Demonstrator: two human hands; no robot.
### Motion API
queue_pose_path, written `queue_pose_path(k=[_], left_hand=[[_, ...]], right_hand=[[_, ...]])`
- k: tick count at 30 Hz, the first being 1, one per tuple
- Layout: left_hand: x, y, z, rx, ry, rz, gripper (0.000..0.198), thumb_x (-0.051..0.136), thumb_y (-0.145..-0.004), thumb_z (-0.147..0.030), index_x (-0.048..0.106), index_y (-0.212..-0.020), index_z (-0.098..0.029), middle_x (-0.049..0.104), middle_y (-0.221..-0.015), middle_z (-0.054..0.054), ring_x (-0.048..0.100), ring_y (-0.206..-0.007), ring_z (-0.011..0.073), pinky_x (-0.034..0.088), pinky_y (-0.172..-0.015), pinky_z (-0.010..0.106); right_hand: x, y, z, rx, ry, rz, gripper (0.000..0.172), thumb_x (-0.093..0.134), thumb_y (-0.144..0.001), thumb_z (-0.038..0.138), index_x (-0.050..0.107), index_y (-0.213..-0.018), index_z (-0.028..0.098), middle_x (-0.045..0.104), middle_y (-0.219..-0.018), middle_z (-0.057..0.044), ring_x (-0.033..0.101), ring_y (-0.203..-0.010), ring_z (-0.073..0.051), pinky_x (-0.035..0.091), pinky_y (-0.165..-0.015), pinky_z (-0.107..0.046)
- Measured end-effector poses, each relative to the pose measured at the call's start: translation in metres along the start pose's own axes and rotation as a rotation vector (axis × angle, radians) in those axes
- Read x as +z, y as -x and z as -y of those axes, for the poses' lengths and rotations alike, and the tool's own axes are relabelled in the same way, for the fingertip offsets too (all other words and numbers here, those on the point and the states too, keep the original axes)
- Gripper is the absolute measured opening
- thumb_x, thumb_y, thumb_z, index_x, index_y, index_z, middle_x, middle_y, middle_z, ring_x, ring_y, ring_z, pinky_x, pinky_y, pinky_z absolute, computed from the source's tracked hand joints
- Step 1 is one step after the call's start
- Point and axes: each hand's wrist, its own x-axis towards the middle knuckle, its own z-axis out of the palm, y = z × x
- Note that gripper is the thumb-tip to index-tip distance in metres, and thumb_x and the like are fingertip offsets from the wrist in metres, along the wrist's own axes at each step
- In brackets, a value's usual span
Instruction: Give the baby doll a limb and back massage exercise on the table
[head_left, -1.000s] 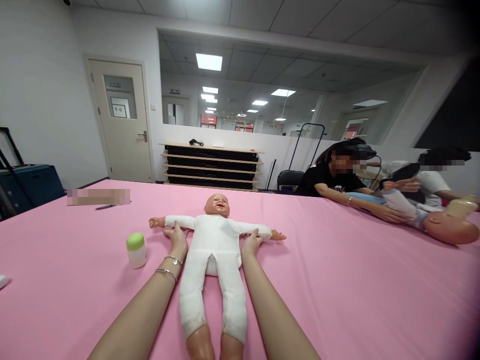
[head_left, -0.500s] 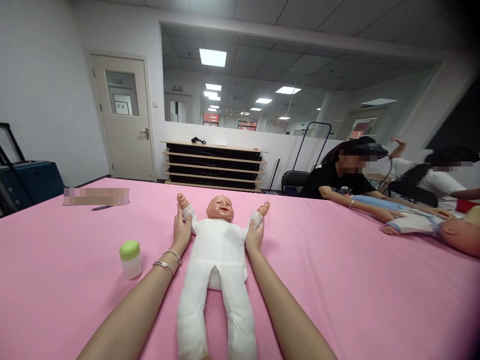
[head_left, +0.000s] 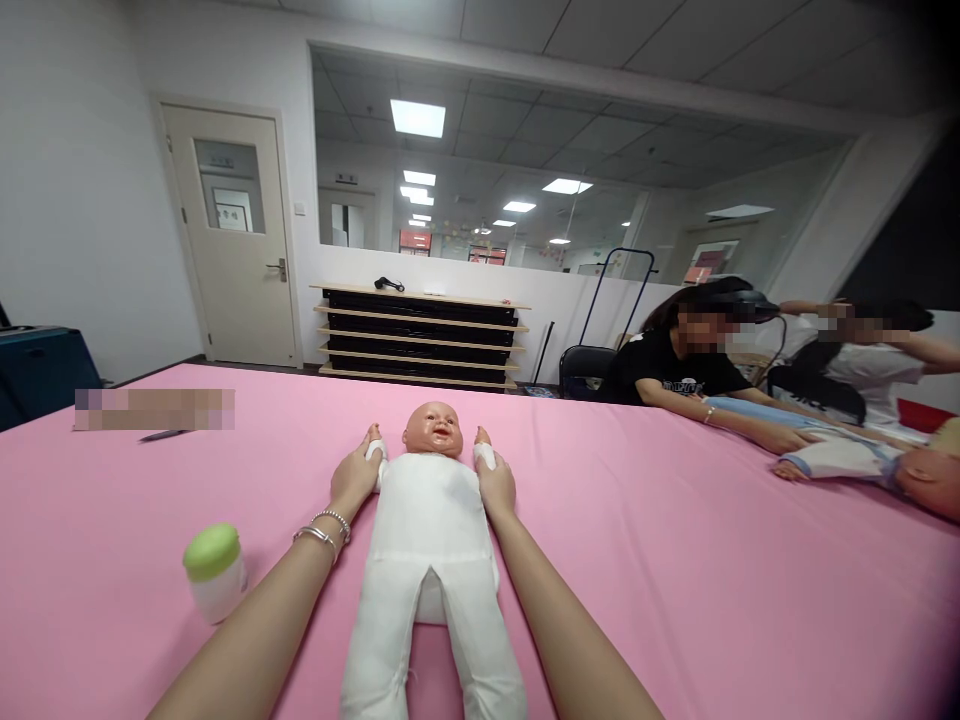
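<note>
A baby doll (head_left: 431,510) with a soft white cloth body lies face up, its head away from me. My left hand (head_left: 358,474) is closed around the doll's arm on the left side of the view. On the other side, my right hand (head_left: 495,484) grips the opposite arm. Both doll arms point upward beside its head, with the small hands showing above my fingers. To the left of my left forearm stands a small jar (head_left: 215,575) with a green lid and a whitish translucent body.
Pink cloth (head_left: 637,560) covers the table. A dark pen-like object (head_left: 165,436) lies at the far left by a blurred-out patch. At the right, a person in black (head_left: 675,370) handles another doll (head_left: 862,455); a second person sits beyond. Stacked boards (head_left: 420,335) stand behind the table.
My hands have drawn the doll's arms inward, closer to its head. The view has shifted, so the jar appears lower and farther left. The far person's arms have come up to their head.
</note>
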Motion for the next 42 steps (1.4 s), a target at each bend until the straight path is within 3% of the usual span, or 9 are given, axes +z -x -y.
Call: queue_pose_path(k=[7,11,14,17,22,29,34,39,42], left_hand=[[0.001,0.000,0.004,0.050,0.102,-0.032,0.053,0.032,-0.087,-0.044,0.035,-0.138,-0.031,0.061,-0.113,0.007,0.059,-0.096,0.0285,0.044,-0.070,0.034],[0.002,0.004,0.007,0.137,0.257,-0.184,0.059,0.038,-0.085,-0.042,0.029,-0.141,-0.023,0.055,-0.123,0.010,0.056,-0.104,0.0259,0.045,-0.077,0.033],[0.000,0.017,0.011,0.108,0.340,-0.287,0.072,0.043,-0.083,-0.042,0.018,-0.143,-0.013,0.059,-0.109,0.014,0.061,-0.089,0.0241,0.047,-0.070,0.032],[-0.004,0.037,0.018,0.178,0.393,-0.326,0.077,0.050,-0.079,-0.039,0.016,-0.142,-0.013,0.058,-0.108,0.013,0.061,-0.084,0.0217,0.048,-0.068,0.031],[-0.014,0.065,0.039,0.392,0.483,-0.309,0.052,0.054,-0.073,-0.026,0.045,-0.122,-0.015,0.053,-0.119,0.011,0.056,-0.099,0.0210,0.047,-0.083,0.033],[-0.037,0.099,0.050,0.707,0.318,-0.019,0.031,0.047,-0.076,-0.029,0.053,-0.103,-0.017,0.050,-0.122,0.011,0.048,-0.113,0.0210,0.040,-0.098,0.035],[-0.039,0.107,0.049,0.628,0.314,-0.001,0.034,0.047,-0.077,-0.031,0.051,-0.107,-0.017,0.051,-0.122,0.010,0.048,-0.114,0.0202,0.039,-0.099,0.035],[-0.029,0.095,0.040,0.305,0.498,-0.034,0.041,0.053,-0.075,-0.036,0.052,-0.110,-0.013,0.060,-0.108,0.011,0.058,-0.097,0.0217,0.045,-0.090,0.035],[-0.020,0.084,0.030,0.264,0.522,-0.106,0.044,0.049,-0.080,-0.039,0.050,-0.112,-0.010,0.058,-0.109,0.014,0.057,-0.097,0.0232,0.045,-0.088,0.036]], right_hand=[[-0.002,0.006,0.006,0.015,-0.126,-0.100,0.050,0.036,-0.084,0.050,0.057,-0.110,0.013,0.057,-0.102,-0.010,0.056,-0.087,-0.021,0.044,-0.067,-0.025],[-0.005,0.012,0.011,-0.076,-0.266,-0.252,0.059,0.035,-0.083,0.052,0.045,-0.124,0.010,0.048,-0.121,-0.013,0.049,-0.108,-0.024,0.043,-0.084,-0.030],[-0.015,0.028,0.019,-0.076,-0.271,-0.378,0.071,0.037,-0.081,0.054,0.031,-0.134,0.008,0.035,-0.133,-0.015,0.040,-0.119,-0.027,0.040,-0.093,-0.035],[-0.033,0.049,0.021,-0.133,-0.273,-0.383,0.073,0.045,-0.076,0.052,0.030,-0.133,0.009,0.042,-0.127,-0.014,0.046,-0.114,-0.026,0.042,-0.093,-0.036],[-0.078,0.079,0.002,-0.372,-0.222,-0.118,0.062,0.054,-0.073,0.037,0.039,-0.127,0.011,0.047,-0.122,-0.012,0.045,-0.115,-0.021,0.040,-0.099,-0.034],[-0.125,0.103,-0.003,-0.736,0.164,0.297,0.038,0.045,-0.074,0.017,0.061,-0.109,0.019,0.050,-0.119,-0.006,0.047,-0.111,-0.018,0.042,-0.097,-0.036],[-0.120,0.107,-0.001,-0.667,0.129,0.313,0.037,0.044,-0.075,0.019,0.062,-0.108,0.018,0.051,-0.119,-0.006,0.047,-0.111,-0.018,0.042,-0.097,-0.038],[-0.101,0.098,-0.003,-0.380,-0.195,0.126,0.044,0.047,-0.080,0.036,0.054,-0.119,0.015,0.049,-0.122,-0.008,0.048,-0.112,-0.020,0.042,-0.098,-0.040],[-0.091,0.096,0.006,-0.388,-0.243,0.197,0.046,0.045,-0.083,0.037,0.049,-0.124,0.015,0.047,-0.125,-0.008,0.048,-0.113,-0.020,0.040,-0.100,-0.039]])
